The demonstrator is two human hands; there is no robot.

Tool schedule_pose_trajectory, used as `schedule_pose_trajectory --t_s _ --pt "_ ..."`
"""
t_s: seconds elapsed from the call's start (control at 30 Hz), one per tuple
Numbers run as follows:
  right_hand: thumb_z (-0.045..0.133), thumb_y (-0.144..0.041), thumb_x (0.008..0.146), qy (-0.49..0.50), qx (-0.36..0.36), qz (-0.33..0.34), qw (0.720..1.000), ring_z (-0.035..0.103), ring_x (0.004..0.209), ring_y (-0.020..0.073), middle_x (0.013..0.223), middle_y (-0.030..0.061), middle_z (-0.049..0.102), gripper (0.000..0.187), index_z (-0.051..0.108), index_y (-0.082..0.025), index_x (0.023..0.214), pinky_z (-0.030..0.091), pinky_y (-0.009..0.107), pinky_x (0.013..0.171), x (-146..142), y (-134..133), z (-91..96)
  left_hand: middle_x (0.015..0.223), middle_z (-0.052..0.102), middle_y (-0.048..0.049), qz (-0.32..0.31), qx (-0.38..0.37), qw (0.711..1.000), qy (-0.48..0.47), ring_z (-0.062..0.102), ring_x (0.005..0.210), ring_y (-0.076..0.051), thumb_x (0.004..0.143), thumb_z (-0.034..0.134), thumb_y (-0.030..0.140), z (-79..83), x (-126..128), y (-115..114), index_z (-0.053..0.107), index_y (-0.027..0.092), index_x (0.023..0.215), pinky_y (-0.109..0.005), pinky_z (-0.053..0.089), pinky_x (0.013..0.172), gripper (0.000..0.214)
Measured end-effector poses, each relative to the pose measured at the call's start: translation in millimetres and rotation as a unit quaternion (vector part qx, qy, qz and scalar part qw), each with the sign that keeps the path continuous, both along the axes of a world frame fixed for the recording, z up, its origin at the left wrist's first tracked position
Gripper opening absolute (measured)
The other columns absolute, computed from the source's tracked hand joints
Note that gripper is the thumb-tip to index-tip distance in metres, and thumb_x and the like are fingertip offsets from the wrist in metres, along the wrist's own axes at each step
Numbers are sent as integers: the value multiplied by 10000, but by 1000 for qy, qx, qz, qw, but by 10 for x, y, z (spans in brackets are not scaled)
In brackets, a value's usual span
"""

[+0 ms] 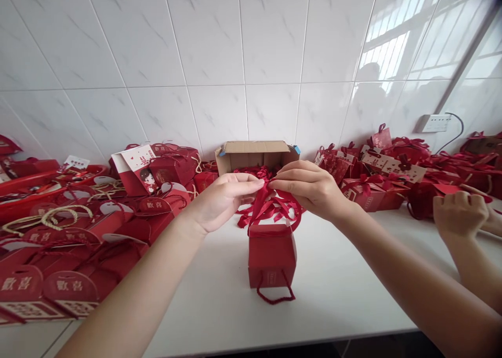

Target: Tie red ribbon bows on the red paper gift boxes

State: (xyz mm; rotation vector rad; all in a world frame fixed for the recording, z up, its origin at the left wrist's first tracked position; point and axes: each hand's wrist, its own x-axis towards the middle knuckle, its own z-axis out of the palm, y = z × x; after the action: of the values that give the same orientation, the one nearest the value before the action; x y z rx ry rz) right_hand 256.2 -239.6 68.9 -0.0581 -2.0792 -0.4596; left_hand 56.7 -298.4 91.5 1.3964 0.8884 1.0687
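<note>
A small red gift box (pixel 272 253) stands on the white table in front of me, its dark red cord handle drooping toward me. Above its top, a red ribbon (pixel 259 203) is pinched between the fingertips of my left hand (pixel 221 198) and my right hand (pixel 314 188). Both hands are closed on the ribbon, with their fingertips almost meeting. The ribbon's lower part hangs down to the box top. Exactly how it is looped or knotted is hidden by my fingers.
An open cardboard carton (pixel 254 154) with red ribbons spilling out stands against the tiled wall. Red gift boxes (pixel 70 284) crowd the left side, and ribboned boxes (pixel 368 190) fill the back right. Another person's hand (pixel 458 214) is at the far right.
</note>
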Motion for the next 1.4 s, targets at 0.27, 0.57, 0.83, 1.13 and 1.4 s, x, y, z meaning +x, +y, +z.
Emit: schedule_pose_trajectory --t_s 0.27,0.57,0.83,1.13,1.4 --pt "507 -109 864 75 -116 28 990 624 849 177 907 49 704 269 705 -240 991 539 326 722 -82 -22 -116 795 691 -43 189 306 914 188 604 751 -166 782 648 324 -121 93 -87 705 171 786 -301 473 702 163" --pt "648 -320 808 262 -589 228 730 651 897 178 936 24 719 151 732 -262 919 532 322 773 -247 -233 -268 983 706 -59 229 575 704 348 602 965 -221 809 603 169 -221 29 -184 678 212 980 -360 409 848 191" --pt "730 -330 722 340 -641 178 665 637 837 172 859 29 719 121 734 -224 664 490 289 745 -15 -324 -449 1171 663 -17 294 528 643 470 528 1120 -321 824 570 205 -334 -203 -298 610 344 1166 -511 129 988 371" --pt "748 -386 661 373 -679 11 632 455 607 143 574 16 529 223 679 -177 628 378 282 583 630 -429 -1084 1278 587 -39 374 377 634 562 421 1200 -361 834 539 336 -1136 -679 -646 461 304 1312 -497 275 963 485" --pt "637 -437 718 306 -726 -132 602 343 543 137 527 -19 390 326 509 -197 538 294 288 543 882 -523 -1593 1190 643 -74 389 223 704 551 470 1159 -347 815 537 420 -1852 -721 -877 485 287 1260 -557 320 936 467"
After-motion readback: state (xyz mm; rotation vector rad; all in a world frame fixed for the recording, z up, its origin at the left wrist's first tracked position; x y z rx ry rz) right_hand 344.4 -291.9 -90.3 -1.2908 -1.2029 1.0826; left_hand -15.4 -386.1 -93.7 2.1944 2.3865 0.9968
